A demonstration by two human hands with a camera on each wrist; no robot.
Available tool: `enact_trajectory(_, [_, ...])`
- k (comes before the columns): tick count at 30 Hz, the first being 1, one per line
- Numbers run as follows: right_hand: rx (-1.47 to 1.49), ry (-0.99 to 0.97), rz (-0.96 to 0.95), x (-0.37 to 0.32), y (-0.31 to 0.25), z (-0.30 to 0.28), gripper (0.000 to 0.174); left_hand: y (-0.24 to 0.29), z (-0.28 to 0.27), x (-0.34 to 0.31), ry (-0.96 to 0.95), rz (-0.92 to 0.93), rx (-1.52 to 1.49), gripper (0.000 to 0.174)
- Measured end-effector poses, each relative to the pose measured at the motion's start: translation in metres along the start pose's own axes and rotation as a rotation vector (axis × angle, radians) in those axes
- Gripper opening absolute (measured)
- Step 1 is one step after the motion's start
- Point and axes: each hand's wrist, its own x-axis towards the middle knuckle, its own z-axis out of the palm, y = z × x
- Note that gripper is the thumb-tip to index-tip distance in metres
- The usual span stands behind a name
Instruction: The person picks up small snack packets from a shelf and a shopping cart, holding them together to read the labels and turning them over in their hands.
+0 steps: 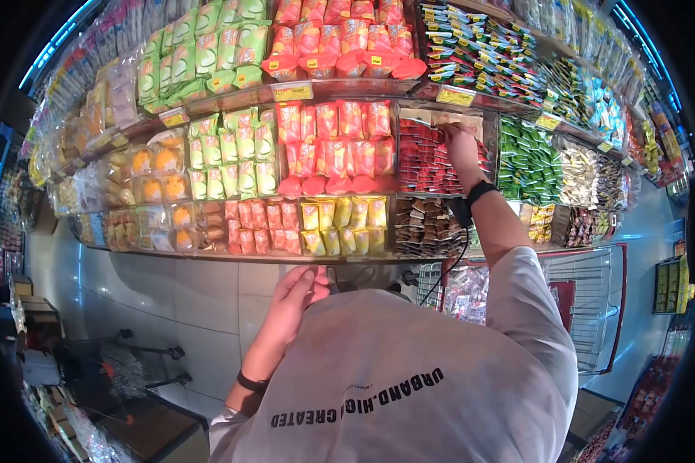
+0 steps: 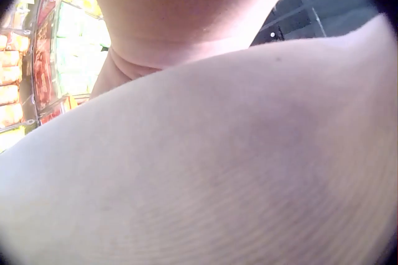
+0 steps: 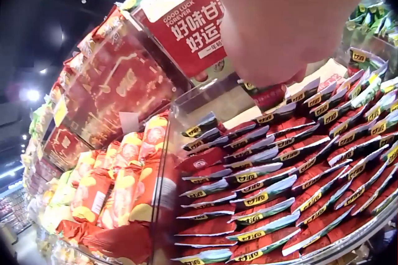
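Observation:
My right hand [image 1: 461,147] reaches into the back of a bin of red snack packets [image 1: 428,158], its fingers curled down. In the right wrist view the blurred hand [image 3: 292,35] hangs over the bin, and its fingertips pinch a red packet [image 3: 270,95] at the back row. The other red packets [image 3: 261,209] stand in tight rows with yellow labels along their top edges. My left hand [image 1: 300,289] hangs in front of the shelf edge, fingers loosely bent, holding nothing. Close-up, blurred pale surfaces fill most of the left wrist view.
Orange-red packs [image 1: 336,139] sit left of the bin behind a clear divider [image 3: 165,184]; green packets [image 1: 529,158] lie to its right. Brown packets [image 1: 428,228] fill the bin below. A shopping cart [image 1: 587,301] with packets stands by my right side. A cable [image 1: 452,266] hangs from my right wrist.

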Motion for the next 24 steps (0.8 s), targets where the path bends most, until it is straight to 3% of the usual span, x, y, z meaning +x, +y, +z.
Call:
enact_trajectory(1, [-0.003,-0.121,0.039,0.004,0.001,0.004,0.021,0.0,0.0,-0.002,0.0,0.003,0.009,0.03])
enact_trajectory(4, [-0.227,-0.227,-0.024,-0.001,0.002,0.008,0.026,0.001,0.002,-0.005,0.012,-0.019,-0.01,0.028])
enact_trajectory(6, [-0.183,-0.24,-0.044,-0.001,0.003,0.004,0.035,0.0,0.005,-0.005,0.005,-0.024,-0.016,0.028])
enact_trajectory(8, [-0.134,-0.079,-0.14,-0.01,0.01,0.004,0.041,-0.002,0.009,-0.003,-0.014,-0.035,0.007,0.028])
enact_trajectory(10, [0.063,0.016,-0.048,-0.024,0.012,-0.004,0.045,-0.004,0.013,0.005,-0.03,-0.025,0.047,0.029])
enact_trajectory(12, [0.237,0.204,0.005,-0.056,0.001,-0.032,0.033,-0.006,0.021,0.012,-0.086,-0.047,0.098,0.031])
enact_trajectory(16, [0.627,0.158,0.389,-0.146,-0.009,-0.111,0.021,-0.018,0.037,0.034,-0.163,-0.125,0.116,0.032])
enact_trajectory(18, [0.598,0.257,0.514,-0.199,-0.004,-0.13,0.019,-0.02,0.053,0.045,-0.246,-0.176,0.186,0.031])
enact_trajectory(20, [0.866,0.43,0.735,-0.255,0.003,-0.15,0.017,-0.023,0.067,0.051,-0.327,-0.209,0.25,0.028])
enact_trajectory(24, [0.755,0.644,1.034,-0.385,0.044,-0.14,0.018,-0.03,0.097,0.066,-0.363,-0.344,0.381,0.027])
